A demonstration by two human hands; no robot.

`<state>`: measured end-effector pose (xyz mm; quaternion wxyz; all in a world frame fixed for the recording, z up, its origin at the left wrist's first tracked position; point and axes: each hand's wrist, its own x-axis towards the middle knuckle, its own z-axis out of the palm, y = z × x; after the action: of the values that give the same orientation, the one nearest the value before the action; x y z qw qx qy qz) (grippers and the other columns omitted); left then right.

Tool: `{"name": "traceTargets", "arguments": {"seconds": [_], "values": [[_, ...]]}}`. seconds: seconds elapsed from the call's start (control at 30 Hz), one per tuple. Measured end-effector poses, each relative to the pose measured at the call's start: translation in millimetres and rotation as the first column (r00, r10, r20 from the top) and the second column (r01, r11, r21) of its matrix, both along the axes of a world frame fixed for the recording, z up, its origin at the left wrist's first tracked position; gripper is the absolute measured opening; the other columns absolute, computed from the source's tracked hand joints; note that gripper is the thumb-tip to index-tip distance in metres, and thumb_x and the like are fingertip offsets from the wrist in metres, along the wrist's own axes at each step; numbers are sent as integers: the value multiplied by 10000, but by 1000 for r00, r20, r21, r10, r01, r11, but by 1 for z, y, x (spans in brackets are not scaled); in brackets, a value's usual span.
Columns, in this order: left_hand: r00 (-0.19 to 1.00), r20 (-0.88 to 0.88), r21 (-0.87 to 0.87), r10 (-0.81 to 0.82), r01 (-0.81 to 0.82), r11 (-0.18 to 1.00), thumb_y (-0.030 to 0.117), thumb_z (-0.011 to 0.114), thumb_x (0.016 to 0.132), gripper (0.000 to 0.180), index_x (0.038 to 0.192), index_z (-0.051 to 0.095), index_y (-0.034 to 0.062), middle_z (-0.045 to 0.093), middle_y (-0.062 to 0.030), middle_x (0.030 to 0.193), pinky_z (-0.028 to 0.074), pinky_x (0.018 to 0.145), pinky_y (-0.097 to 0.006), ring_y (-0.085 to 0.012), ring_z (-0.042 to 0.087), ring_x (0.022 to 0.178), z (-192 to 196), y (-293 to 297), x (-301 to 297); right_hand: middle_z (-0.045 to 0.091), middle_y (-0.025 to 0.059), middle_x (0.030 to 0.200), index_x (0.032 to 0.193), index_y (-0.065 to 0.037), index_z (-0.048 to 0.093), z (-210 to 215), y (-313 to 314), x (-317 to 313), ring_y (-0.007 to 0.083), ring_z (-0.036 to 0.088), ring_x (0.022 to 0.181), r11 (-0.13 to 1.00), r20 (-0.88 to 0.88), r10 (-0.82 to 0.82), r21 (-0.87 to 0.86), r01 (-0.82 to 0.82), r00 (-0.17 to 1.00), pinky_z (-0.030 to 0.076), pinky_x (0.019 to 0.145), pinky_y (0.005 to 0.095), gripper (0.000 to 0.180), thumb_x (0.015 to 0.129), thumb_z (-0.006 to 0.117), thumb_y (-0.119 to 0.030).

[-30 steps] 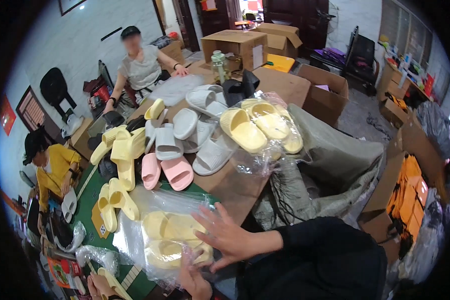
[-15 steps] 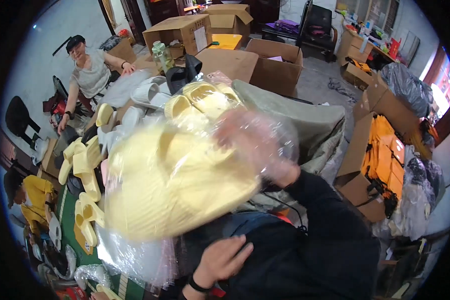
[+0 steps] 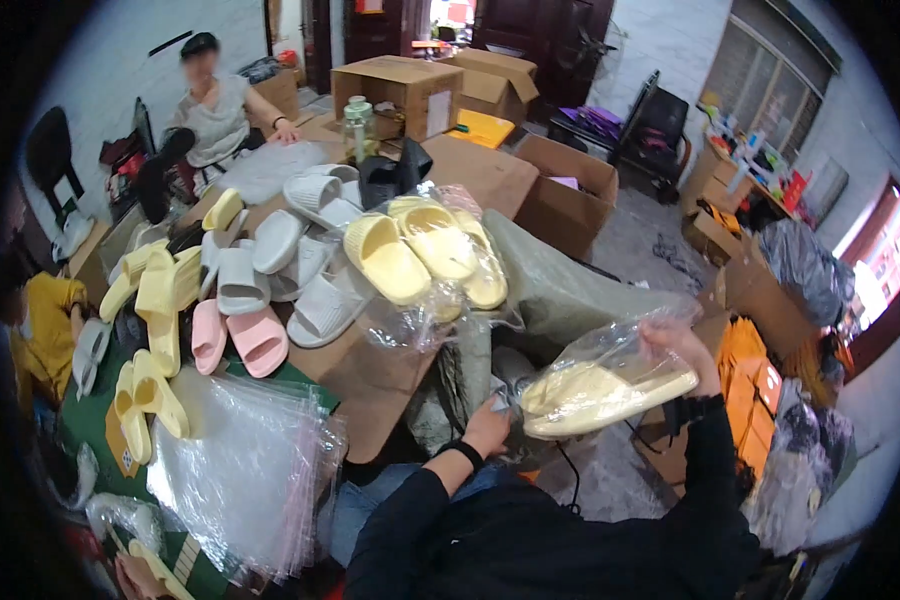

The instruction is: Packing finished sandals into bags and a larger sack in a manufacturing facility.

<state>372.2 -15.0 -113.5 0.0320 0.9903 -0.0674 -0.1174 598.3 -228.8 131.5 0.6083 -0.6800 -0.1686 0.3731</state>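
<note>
My right hand (image 3: 678,352) grips the upper right end of a clear plastic bag with a pair of pale yellow slippers (image 3: 600,397) inside. The bag hangs tilted at the right, beyond the table edge. My left hand (image 3: 487,428) is closed beside the bag's left end, and a small greyish piece shows at its fingertips; I cannot make out what it is. On the table, bagged yellow slippers (image 3: 420,250) lie in a pile near the edge. Left of them are grey slippers (image 3: 328,305), pink slippers (image 3: 257,338) and loose yellow slippers (image 3: 160,300).
A stack of clear plastic bags (image 3: 235,465) covers the near left of the table. Across it, a person (image 3: 220,120) rests a hand on plastic; another in yellow (image 3: 45,330) sits left. Open cartons (image 3: 560,190) stand behind, and orange packs (image 3: 748,400) fill a box at right.
The bagged yellow slippers have moved from above the table to the right, lower down, still in my right hand. My left hand has moved up and closed. The view has shifted.
</note>
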Motion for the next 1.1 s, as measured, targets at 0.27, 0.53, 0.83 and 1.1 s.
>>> {"name": "traceTargets", "arguments": {"seconds": [0.27, 0.53, 0.83, 1.1], "values": [[983, 179, -46, 31, -24, 999, 172, 612, 769, 114, 733, 720, 166, 678, -50, 761, 380, 813, -353, -204, 640, 799, 68, 0, -26, 685, 138, 868, 1075, -86, 615, -104, 100, -19, 274, 673, 814, 921, 845, 388, -373, -115, 367, 511, 718, 347, 279, 797, 622, -70], [960, 278, -154, 43, 0, 988, 162, 607, 754, 94, 713, 675, 111, 633, -66, 640, 389, 844, -379, -265, 614, 665, 60, 9, -48, 633, 204, 1135, 1196, -19, 570, -25, 202, -53, 350, 599, 1076, 995, 842, 80, -96, 3, 534, 470, 913, 428, 584, 751, 721, -366], [955, 276, -172, 111, -65, 983, 425, 624, 790, 371, 843, 684, 62, 651, -95, 782, 373, 846, -368, -269, 586, 865, 83, 0, -48, 431, 261, 1388, 1425, -49, 350, -79, 343, -17, 428, 396, 1291, 886, 717, 206, -426, 184, 666, 331, 1063, 484, 1035, 662, 730, -635], [933, 357, -128, 38, 8, 992, 199, 631, 772, 174, 927, 707, 179, 635, -44, 807, 377, 821, -351, -221, 590, 848, 74, 2, -57, 244, 288, 1441, 1469, -174, 236, -104, 313, -57, 453, 353, 1277, 821, 644, -4, -434, 370, 765, 339, 1016, 564, 1019, 675, 802, -472]]}}
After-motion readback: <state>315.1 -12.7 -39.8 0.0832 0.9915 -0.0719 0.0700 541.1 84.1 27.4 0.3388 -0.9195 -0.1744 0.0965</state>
